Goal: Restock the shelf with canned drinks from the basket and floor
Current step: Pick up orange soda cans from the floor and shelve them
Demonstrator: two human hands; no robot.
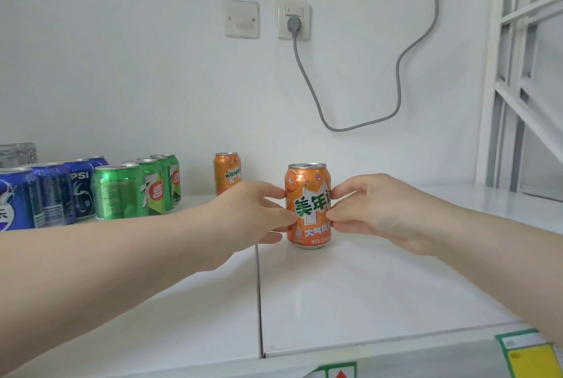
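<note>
An orange Mirinda can (308,192) stands upright on the white shelf top (350,292). My left hand (253,213) grips its left side with the fingertips and my right hand (374,213) grips its right side. A second orange can (227,172) stands farther back, to the left. A row of green 7-Up cans (137,189) stands left of that one, and blue Pepsi cans (45,195) stand at the far left. The basket and the floor are out of view.
A seam (259,295) splits the white top into two panels. On the wall behind are a blank plate (241,19) and a socket (294,21) with a grey cable (399,73) hanging. A white metal frame (524,82) stands at the right.
</note>
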